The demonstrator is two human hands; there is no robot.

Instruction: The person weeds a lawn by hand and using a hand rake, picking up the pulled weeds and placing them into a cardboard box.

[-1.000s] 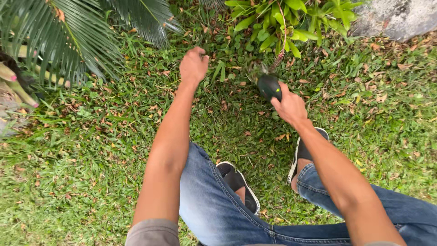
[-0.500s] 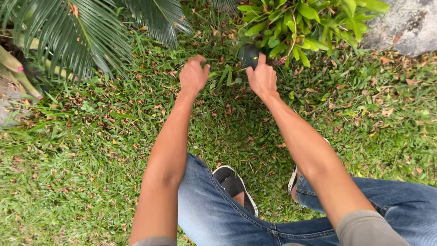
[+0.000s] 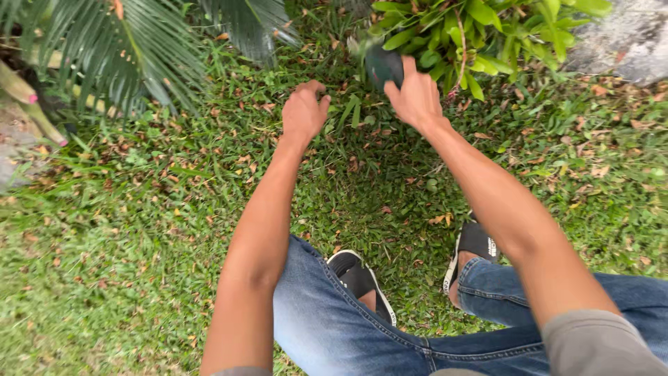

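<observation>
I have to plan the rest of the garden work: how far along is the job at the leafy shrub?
Nothing looks cut: no clippings show on the grass. In hand: the right hand grips a dark, rounded tool at the bright green leafy shrub; the left hand hovers curled beside it, holding nothing. The shrub itself remains.

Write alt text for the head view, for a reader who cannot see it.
A person's right hand holds a dark tool up to a leafy green shrub, while the left hand, loosely curled, hovers over grass. Jeans and dark sandals show below.
</observation>
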